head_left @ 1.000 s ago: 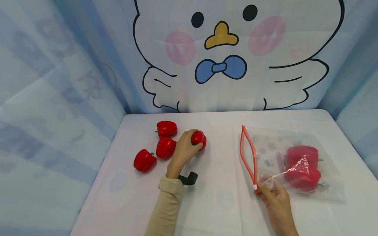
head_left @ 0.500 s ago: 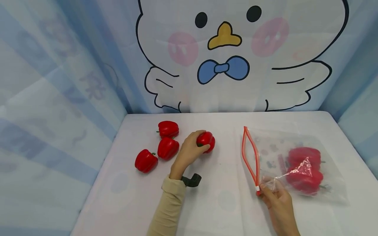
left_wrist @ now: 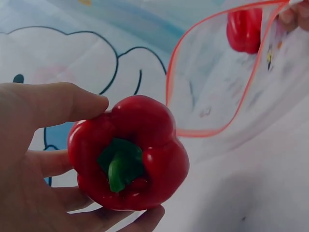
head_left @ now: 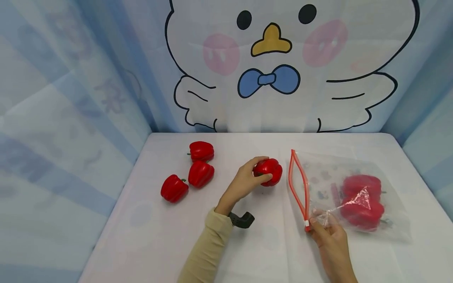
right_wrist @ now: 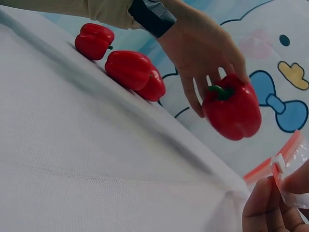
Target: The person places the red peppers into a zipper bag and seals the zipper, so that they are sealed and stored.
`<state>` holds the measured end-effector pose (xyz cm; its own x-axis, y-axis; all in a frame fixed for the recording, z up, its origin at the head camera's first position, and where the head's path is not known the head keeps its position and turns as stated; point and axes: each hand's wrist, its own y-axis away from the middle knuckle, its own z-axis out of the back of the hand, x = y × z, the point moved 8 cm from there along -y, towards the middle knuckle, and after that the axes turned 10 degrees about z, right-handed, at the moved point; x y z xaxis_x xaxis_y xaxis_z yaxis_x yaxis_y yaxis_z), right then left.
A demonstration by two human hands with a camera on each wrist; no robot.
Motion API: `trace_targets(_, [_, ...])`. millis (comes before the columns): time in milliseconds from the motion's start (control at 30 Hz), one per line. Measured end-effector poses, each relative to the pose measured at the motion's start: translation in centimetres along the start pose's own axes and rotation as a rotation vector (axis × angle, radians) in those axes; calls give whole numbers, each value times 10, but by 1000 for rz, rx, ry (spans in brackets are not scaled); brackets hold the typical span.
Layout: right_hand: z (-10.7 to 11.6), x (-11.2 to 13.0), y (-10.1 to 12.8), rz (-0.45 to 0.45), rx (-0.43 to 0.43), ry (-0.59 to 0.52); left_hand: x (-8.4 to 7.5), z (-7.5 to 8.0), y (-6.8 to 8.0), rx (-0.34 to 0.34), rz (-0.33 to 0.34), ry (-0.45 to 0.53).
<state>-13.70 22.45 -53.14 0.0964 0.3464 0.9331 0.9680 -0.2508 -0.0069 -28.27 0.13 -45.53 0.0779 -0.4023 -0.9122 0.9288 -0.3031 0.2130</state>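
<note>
My left hand (head_left: 247,181) grips a red bell pepper (head_left: 269,171) (left_wrist: 129,153) (right_wrist: 232,108), held just above the white table, a little left of the bag's mouth. A clear zip bag (head_left: 350,192) with a red-orange zipper rim (head_left: 296,184) (left_wrist: 212,77) lies at the right, its mouth open toward the left. Two red peppers (head_left: 361,200) lie inside it. My right hand (head_left: 327,230) (right_wrist: 273,208) pinches the bag's near corner by the white slider (head_left: 306,224).
Three more red peppers (head_left: 201,151) (head_left: 200,173) (head_left: 174,188) lie in a group on the left of the white table (head_left: 247,251). Blue curtain walls with a cartoon bird print close in the back and both sides.
My left hand has carried the pepper rightward from beside the group of peppers to close by the bag's mouth. The right hand has kept its pinch on the bag corner.
</note>
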Motion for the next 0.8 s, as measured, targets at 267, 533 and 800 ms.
trace_targets(267, [0,1,-2,13,15,-1,-3,-19,-2,43,24,38])
trace_targets(533, [-1,1,-1,-9,6,17,-7,-32,-4,82,19,46])
trace_targets(800, [-2,1,1,-24,1,66,-8,-46,-11,105,-8,39])
